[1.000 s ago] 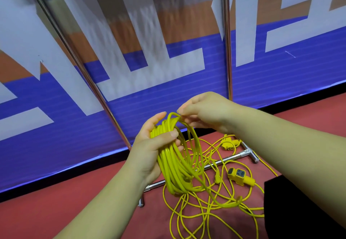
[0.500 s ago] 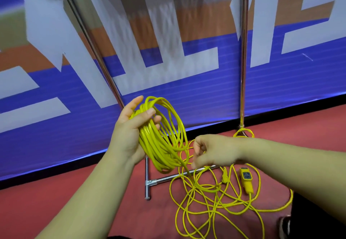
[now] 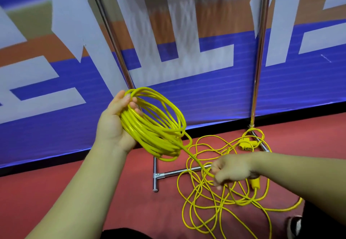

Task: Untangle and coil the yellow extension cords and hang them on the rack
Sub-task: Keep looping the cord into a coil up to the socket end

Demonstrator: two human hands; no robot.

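The left hand [image 3: 114,124] is raised with its palm toward the camera, fingers curled round one side of a coil of thin yellow extension cord [image 3: 155,126], so the gathered loops hang free below it and cannot spring apart. The right hand [image 3: 231,169] is low and out to the right, its fingers closed in a pinch on the single strand that runs taut from the coil's bottom down to it. I judge this draws out a length for the next loop. Beneath that hand the loose yellow cord [image 3: 215,203] sprawls in crossing loops on the red floor [image 3: 93,192] and over the foot bar of the chrome tube rack [image 3: 177,172]. A yellow socket block [image 3: 255,183] lies just beside the wrist, and another yellow plug end [image 3: 246,145] lies near the foot of the right upright. The blue and white banner [image 3: 206,98] closes off the space behind the rack. Open floor lies to the left and toward the person, though strands crossing the foot bar may snag when pulled.
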